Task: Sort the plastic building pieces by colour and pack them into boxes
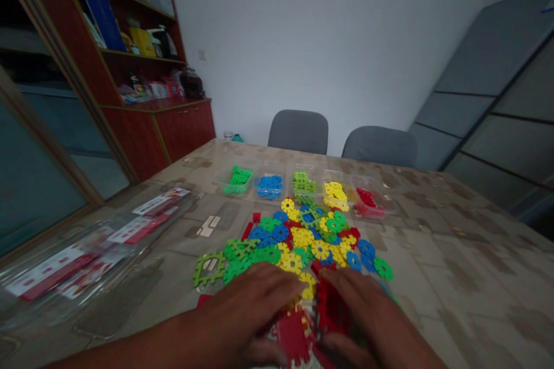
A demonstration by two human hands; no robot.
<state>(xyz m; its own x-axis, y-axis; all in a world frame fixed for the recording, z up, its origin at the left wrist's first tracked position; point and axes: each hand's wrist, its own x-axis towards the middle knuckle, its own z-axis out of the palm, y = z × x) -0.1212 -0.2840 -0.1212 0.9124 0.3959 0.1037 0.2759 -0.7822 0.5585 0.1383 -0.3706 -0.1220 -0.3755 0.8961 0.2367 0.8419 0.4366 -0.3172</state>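
As we look down and forward, a wide table (454, 253) with a mottled beige patterned top fills most of the view. Behind its left side stands a tall reddish wooden cabinet (142, 127) with crowded open shelves. Two grey chairs (298, 130) (380, 144) stand at the far edge, against a pale wall. Clear plastic packets (86, 259) with red and white cards lie along the table's left side.

In the middle of the table, a loose pile of flat plastic building pieces (303, 236) spreads out, gear-shaped and square, in yellow, blue, green and red. Our left hand (251, 305) and right hand (367, 317) lie palm down on the near edge of this pile, fingers stretched forward and nearly meeting. Under and between them sits a cluster of red pieces (294, 334); we cannot tell whether either hand grips it.

Beyond the pile, a row of small clear trays holds sorted pieces: green (237, 179), blue (269, 185), lighter green (303, 183), yellow (336, 195) and red (367, 199). A single green square frame (210, 268) lies at the pile's left edge.
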